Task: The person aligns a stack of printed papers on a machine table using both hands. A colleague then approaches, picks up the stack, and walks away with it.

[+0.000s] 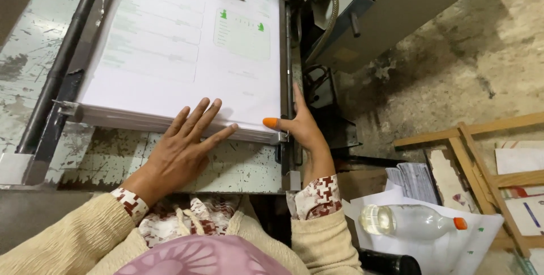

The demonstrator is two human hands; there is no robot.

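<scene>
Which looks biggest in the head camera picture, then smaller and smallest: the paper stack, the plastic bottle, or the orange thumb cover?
1. Paper stack, by far the largest; the left hand rests on its front edge.
2. Plastic bottle, lying on its side at lower right.
3. Orange thumb cover on the right hand, the smallest.

A worn, paint-chipped pale green metal tabletop (238,167) carries a thick stack of printed white sheets (181,54), squared against a black rail (56,76) on the left

Print workshop; printed sheet stack (181,54) on worn metal machine bed (170,161); rough concrete floor (453,71).
</scene>
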